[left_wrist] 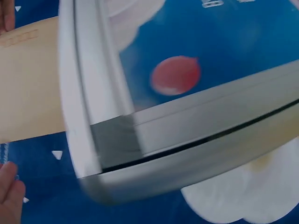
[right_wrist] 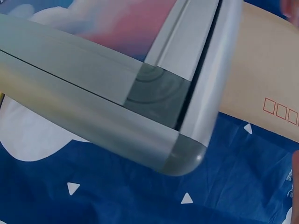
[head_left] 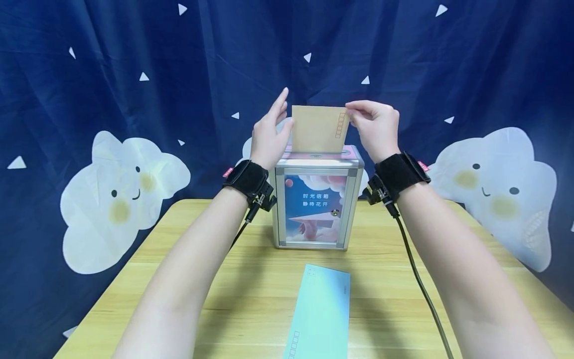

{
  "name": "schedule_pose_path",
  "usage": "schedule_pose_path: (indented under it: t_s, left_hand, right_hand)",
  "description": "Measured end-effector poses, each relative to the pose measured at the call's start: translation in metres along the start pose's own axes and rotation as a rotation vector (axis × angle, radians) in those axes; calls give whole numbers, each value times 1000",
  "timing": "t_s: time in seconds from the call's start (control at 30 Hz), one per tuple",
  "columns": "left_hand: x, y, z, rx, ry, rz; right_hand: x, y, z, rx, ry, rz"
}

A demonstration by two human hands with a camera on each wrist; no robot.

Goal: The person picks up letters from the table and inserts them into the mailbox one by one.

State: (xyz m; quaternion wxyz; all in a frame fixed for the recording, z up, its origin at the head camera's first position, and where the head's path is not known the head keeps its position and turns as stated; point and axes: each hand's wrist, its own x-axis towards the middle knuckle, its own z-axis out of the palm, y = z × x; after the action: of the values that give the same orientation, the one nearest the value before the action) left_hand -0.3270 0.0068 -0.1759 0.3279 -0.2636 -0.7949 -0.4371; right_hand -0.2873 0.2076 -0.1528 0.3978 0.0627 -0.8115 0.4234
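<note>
A tan envelope (head_left: pixel 319 128) with red postcode squares stands upright over the top of a silver-framed letter box (head_left: pixel 280 209); its lower edge is at the box top. My right hand (head_left: pixel 377 125) pinches the envelope's upper right corner between thumb and fingers. Beside its left edge is my left hand (head_left: pixel 270 133), fingers straight and pointing up, thumb close to the paper. The left wrist view shows the envelope (left_wrist: pixel 30 81) behind the box rim, with the left fingertips (left_wrist: pixel 10 191) apart from it. Most of the right hand is outside the right wrist view.
A pale blue-green envelope (head_left: pixel 324 311) lies on the wooden table (head_left: pixel 242 304) in front of the box. The box door has a small lock (head_left: pixel 335 213). Behind hangs a dark blue curtain (head_left: pixel 215 65) with clouds and white triangles. A cable (head_left: pixel 419 284) trails from the right wristband.
</note>
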Motion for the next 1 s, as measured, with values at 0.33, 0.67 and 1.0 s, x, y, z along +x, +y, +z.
schedule_pose_path:
  t_s: [0.33,0.67,1.0]
  left_hand:
    - [0,9,-1,131,-36,25]
    - [-7,-1,6,176,-87,-28]
    - [-12,-11,11,205,-133,-33]
  right_hand:
    - [-3,12,8,-22,-10,-30]
    - [-11,28,17,-67,-42,-12]
    - [-19,34,21,-109,-92,19]
